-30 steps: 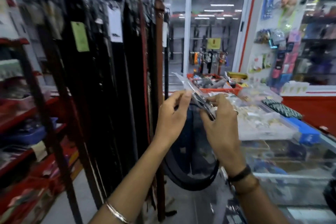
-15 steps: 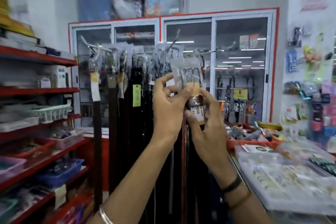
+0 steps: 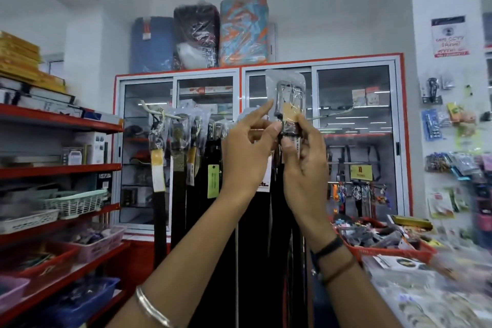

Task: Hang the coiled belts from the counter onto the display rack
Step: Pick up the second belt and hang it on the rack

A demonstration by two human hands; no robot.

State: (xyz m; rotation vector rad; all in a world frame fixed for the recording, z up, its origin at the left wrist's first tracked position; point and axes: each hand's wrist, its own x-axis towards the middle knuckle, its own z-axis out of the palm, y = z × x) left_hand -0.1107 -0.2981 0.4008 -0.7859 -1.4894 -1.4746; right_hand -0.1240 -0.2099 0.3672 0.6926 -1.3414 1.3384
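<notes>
My right hand (image 3: pixel 302 165) grips a dark belt just below its metal buckle (image 3: pixel 287 98), which sits in a clear plastic sleeve with a tan tag and is held up at rack height. My left hand (image 3: pixel 246 152) pinches the same belt from the left, forefinger pointing up at the buckle. The belt's strap hangs down behind my hands among the others. The display rack (image 3: pixel 170 116) has white prongs carrying several hung dark belts (image 3: pixel 202 194) with yellow and green tags. A thin rack arm (image 3: pixel 338 112) juts right behind the buckle.
Red shelves (image 3: pixel 61 168) with baskets and boxes line the left. A glass cabinet with a red frame (image 3: pixel 319 66) stands behind the rack. On the right, a counter holds a red tray (image 3: pixel 386 247) of small goods and clear packets (image 3: pixel 439 301).
My view has tilted upward from the counter to the rack top. Both hands have raised the belt's buckle end from chest height up to the level of the prongs.
</notes>
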